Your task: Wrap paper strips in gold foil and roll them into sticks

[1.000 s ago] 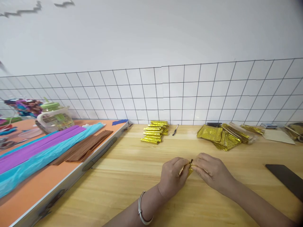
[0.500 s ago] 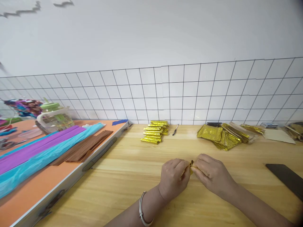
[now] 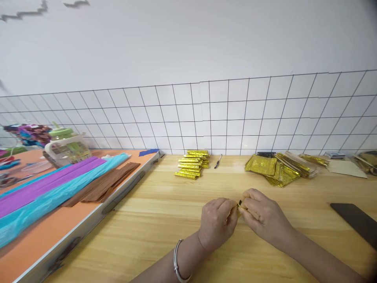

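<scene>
A small gold foil piece (image 3: pixel 239 204) shows between my two hands over the wooden table, mostly hidden by the fingers. My left hand (image 3: pixel 219 222), with a silver bangle at its wrist, is closed and pinches the foil from the left. From the right, the closed fingers of my right hand (image 3: pixel 263 216) pinch the same piece. Beyond my hands, several folded gold strips (image 3: pixel 193 165) lie in a stack near the wall. Flat gold foil sheets (image 3: pixel 262 165) are piled behind my right hand.
A pen (image 3: pixel 218 161) lies between the gold piles. On the left, an orange board (image 3: pixel 55 232) bears purple, blue and brown crepe paper and a green-lidded jug (image 3: pixel 69 147). A dark flat object (image 3: pixel 355 220) rests at the right edge.
The fingers of my right hand have shifted slightly upward on the foil, and my left hand has moved a little to the right. The view has shifted slightly.
</scene>
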Available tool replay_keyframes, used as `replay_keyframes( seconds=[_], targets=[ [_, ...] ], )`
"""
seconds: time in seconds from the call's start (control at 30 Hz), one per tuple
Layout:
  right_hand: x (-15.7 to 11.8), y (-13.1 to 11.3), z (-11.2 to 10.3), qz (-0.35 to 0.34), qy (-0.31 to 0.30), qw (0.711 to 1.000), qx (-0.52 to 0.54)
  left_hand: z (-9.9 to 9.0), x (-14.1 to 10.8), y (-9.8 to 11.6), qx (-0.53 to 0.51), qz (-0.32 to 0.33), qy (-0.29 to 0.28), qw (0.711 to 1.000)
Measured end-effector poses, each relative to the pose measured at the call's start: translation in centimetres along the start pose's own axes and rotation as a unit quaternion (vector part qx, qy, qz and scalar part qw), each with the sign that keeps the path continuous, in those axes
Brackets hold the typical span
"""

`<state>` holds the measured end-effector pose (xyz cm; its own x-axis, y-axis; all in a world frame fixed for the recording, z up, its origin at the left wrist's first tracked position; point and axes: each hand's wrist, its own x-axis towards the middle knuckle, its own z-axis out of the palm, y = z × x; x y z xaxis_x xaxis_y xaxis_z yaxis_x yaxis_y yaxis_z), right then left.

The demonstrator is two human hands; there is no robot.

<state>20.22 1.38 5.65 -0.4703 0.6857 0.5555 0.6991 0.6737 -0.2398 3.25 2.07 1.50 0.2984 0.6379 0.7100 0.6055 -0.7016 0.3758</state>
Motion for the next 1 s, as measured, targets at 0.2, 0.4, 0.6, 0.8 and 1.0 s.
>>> replay_keyframes(
  seconds=[0.2,0.4,0.6,0.8,1.0],
  targets=[
    [0.1,0.0,-0.2,0.021,-0.022,0.999,0.011,0.2,-0.1,0.1,-0.010,-0.014,0.003,1.000],
    [0.1,-0.1,-0.2,0.019,-0.026,0.999,0.019,0.4,0.0,0.2,-0.011,-0.025,-0.002,1.000],
    [0.0,0.1,-0.1,0.017,-0.017,1.000,0.012,0.3,0.0,0.5,-0.011,-0.022,-0.002,1.000],
    [-0.2,-0.2,0.8,0.030,0.004,0.999,-0.019,0.7,-0.2,0.3,0.003,-0.006,-0.001,1.000],
    [-0.1,0.1,0.4,0.023,-0.015,1.000,0.008,0.7,-0.2,-0.1,0.021,0.015,0.017,1.000]
  ],
)
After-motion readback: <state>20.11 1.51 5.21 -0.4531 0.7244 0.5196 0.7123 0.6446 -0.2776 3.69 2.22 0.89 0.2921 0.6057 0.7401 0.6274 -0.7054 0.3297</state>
